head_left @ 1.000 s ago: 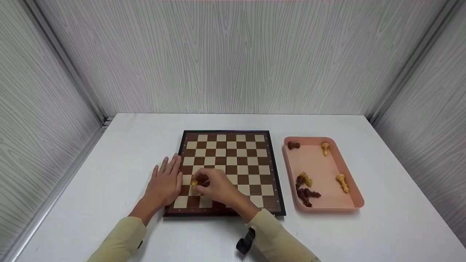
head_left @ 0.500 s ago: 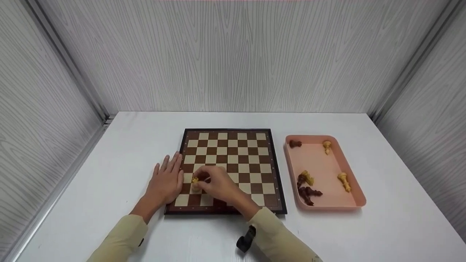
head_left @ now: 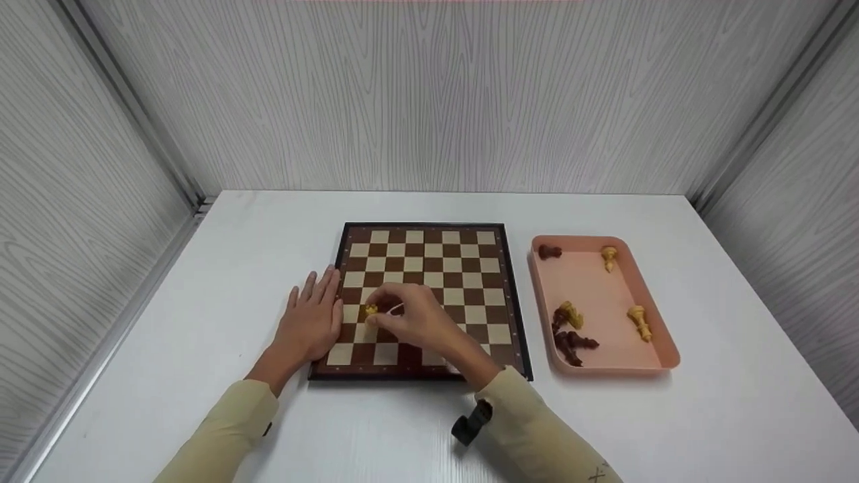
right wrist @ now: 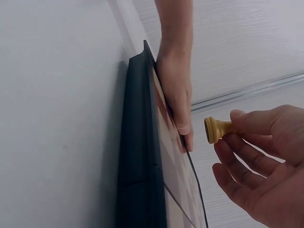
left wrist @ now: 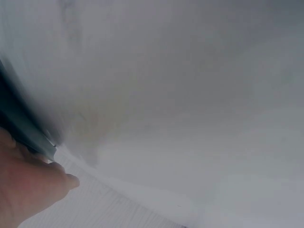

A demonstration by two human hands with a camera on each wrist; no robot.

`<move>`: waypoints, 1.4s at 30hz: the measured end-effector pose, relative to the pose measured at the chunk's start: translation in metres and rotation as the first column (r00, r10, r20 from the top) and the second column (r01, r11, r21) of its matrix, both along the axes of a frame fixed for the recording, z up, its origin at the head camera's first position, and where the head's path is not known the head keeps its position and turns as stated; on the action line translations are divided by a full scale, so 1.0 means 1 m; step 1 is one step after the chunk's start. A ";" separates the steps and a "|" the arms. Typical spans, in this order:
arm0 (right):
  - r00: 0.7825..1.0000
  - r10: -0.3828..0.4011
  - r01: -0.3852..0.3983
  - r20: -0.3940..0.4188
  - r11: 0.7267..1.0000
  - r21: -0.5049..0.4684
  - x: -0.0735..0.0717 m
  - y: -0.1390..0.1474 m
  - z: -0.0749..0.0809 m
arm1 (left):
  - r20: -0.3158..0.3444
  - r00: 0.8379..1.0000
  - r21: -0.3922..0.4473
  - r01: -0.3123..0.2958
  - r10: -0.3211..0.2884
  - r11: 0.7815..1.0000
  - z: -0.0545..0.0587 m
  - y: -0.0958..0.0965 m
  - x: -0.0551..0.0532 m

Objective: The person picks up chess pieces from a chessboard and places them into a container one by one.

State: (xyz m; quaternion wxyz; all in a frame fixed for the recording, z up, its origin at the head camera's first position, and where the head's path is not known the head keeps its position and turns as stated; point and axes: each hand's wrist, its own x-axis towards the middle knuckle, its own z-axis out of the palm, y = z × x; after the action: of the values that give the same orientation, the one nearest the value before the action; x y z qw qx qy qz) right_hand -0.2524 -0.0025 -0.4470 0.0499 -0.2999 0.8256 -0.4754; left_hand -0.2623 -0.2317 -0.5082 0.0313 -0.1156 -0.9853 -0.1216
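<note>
My right hand (head_left: pixel 419 318) pinches a yellow chess piece (right wrist: pixel 218 129) between thumb and fingertips over the near left part of the chessboard (head_left: pixel 433 264). In the right wrist view the round base of the piece stands a little off the board's surface, while its upper part is hidden by the fingers. The head view shows its notched top (head_left: pixel 371 309). My left hand (head_left: pixel 310 329) lies with straight fingers along the board's left edge, touching it. In the left wrist view only part of that hand (left wrist: pixel 35 187) shows, beside the dark board side (left wrist: pixel 23 123).
A pink tray (head_left: pixel 607 371) stands to the right of the board. In it lie yellow chess pieces, one near the right wall (head_left: pixel 640 323), and several dark red pieces (head_left: pixel 582 341) at the near left. The white table (head_left: pixel 376 429) meets wood-patterned walls (head_left: pixel 429 100).
The head view has tilted, so board and tray sit higher in the picture. My right hand has shifted slightly away and right with the yellow chess piece; the left hand stays at the board's edge.
</note>
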 end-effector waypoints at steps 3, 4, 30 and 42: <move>1.000 0.001 -0.001 0.011 0.999 -0.032 0.002 0.009 0.005 | -0.006 1.000 0.009 -0.003 0.003 1.000 -0.002 0.001 -0.001; 1.000 0.002 -0.002 0.014 0.999 -0.043 0.003 0.011 0.006 | -0.004 1.000 0.014 -0.005 0.005 1.000 -0.003 0.001 0.000; 0.986 -0.099 0.080 -0.135 0.987 -0.139 -0.001 0.118 0.052 | -0.026 1.000 0.025 0.010 -0.009 1.000 0.005 -0.002 -0.004; 0.966 -0.228 0.213 -0.118 0.969 -0.127 0.000 0.176 0.059 | -0.028 1.000 0.028 0.014 -0.013 0.999 -0.001 0.001 0.000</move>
State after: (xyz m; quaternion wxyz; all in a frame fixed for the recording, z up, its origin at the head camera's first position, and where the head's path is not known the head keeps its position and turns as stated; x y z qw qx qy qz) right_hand -0.2523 0.1738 -0.3877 -0.0751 -0.2393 0.8271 -0.5029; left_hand -0.2622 -0.2311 -0.5095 0.0459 -0.1235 -0.9821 -0.1343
